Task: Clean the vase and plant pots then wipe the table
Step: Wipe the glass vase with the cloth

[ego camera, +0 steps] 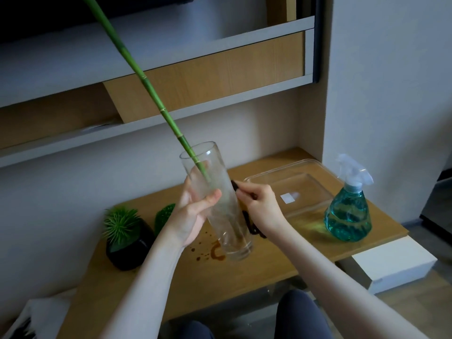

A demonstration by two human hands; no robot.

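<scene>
While the left hand (193,211) wraps the middle of the vase (215,199), thumb across the near face and fingers showing through the glass behind, the vase sits at the centre of the frame, tilted with its mouth toward the upper left and its base low, at or just above the table (281,250); whether it touches cannot be told. From that mouth a green stalk (146,84) runs up to the upper left corner, its lower end inside the glass. Right of the vase, the right hand (261,204) pinches a dark cloth (252,223) with curled fingers, holding it against the vase's right side; part of the cloth hangs below the hand. Under the vase's base, brown stains (210,253) mark the wood as a ring and scattered drops. At lower left of the table stands a black pot (129,248) with a spiky green plant, and just right of it a second green plant (163,214) shows partly behind the left wrist; its pot is hidden. Right of centre lies a clear tray (303,177) with a small white label inside. Near the right edge of the table stands a spray bottle (348,211) of blue-green liquid with a clear trigger head. Shelves (195,77) of grey and wood fill the upper frame. Knees in dark blue cloth show at the bottom edge.
</scene>
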